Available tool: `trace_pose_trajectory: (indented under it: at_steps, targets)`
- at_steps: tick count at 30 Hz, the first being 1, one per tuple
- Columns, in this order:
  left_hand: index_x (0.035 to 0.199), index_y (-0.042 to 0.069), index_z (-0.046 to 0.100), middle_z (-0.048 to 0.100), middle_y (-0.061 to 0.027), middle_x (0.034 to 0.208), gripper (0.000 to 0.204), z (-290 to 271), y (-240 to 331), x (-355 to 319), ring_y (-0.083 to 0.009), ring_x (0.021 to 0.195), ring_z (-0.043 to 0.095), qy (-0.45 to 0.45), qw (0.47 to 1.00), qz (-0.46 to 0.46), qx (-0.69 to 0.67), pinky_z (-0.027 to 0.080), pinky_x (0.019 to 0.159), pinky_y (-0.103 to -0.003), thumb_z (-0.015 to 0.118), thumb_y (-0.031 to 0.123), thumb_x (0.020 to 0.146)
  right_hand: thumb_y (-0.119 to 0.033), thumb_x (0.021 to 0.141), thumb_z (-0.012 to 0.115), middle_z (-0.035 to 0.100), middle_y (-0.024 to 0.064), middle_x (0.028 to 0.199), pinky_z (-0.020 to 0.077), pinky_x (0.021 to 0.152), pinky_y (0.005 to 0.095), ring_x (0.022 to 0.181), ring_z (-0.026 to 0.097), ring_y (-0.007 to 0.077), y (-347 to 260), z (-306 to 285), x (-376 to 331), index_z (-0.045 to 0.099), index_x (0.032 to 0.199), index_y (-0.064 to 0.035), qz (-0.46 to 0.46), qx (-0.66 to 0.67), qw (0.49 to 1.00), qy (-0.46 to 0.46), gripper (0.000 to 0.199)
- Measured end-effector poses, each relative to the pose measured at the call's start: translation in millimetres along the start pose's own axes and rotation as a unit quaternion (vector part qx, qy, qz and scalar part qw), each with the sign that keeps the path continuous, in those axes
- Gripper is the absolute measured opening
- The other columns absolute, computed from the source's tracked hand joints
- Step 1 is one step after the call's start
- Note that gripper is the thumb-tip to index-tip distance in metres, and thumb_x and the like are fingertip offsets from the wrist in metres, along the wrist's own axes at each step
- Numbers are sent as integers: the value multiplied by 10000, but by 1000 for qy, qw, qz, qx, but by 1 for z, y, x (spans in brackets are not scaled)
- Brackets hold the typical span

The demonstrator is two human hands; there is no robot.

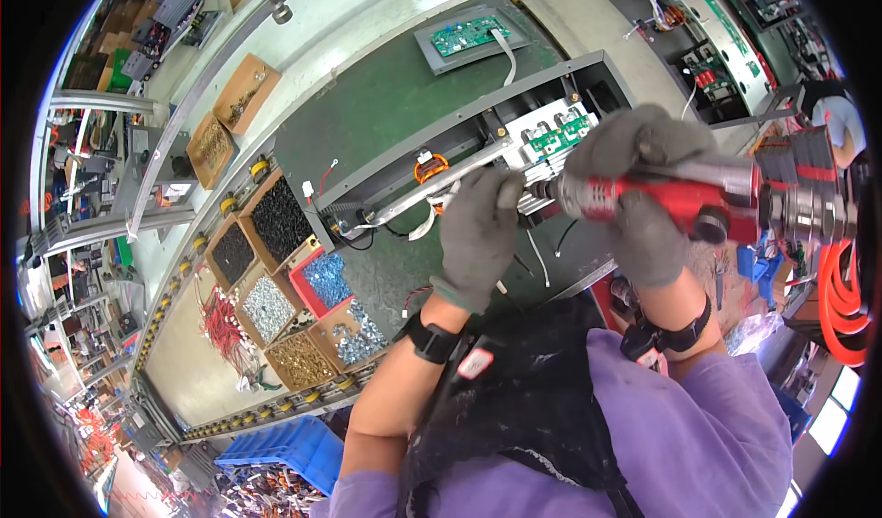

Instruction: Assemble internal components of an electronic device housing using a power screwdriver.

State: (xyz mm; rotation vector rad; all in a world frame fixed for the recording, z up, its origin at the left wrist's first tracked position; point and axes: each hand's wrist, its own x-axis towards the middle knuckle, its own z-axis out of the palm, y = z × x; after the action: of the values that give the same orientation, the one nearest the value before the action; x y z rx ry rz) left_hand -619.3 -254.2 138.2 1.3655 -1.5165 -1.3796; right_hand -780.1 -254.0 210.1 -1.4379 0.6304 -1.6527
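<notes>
My right hand (643, 187), in a grey glove, grips a red and silver power screwdriver (698, 198) held level, its tip pointing left. My left hand (480, 233), also grey-gloved, pinches the driver's bit at its tip, right beside a white finned block (542, 196). Both hands hover over an open grey metal chassis (478, 141) with green circuit boards (560, 132) inside and an orange coil (430, 166) near its long metal rail.
Cardboard boxes of screws sit to the left: black (280, 216), blue (326, 279), silver (268, 305), brass (299, 360). Red wires (220, 320) lie beside them. A green board on a grey tray (470, 35) lies beyond. An orange coiled hose (841, 302) hangs at right. A blue crate (285, 454) stands below.
</notes>
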Motion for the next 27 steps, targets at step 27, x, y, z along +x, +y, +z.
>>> trace_pose_trajectory:
  at_steps: [27]
  targets:
    - [887,128,652,649,-85,817,241,-4,-33,44,-295,701,636,106,927,114,342,483,582,-397,716,319,754,1,765,635,613,35,863,504,715,246,788,572,82,52,10,33,593,963,-24,191,-170,967,0,203]
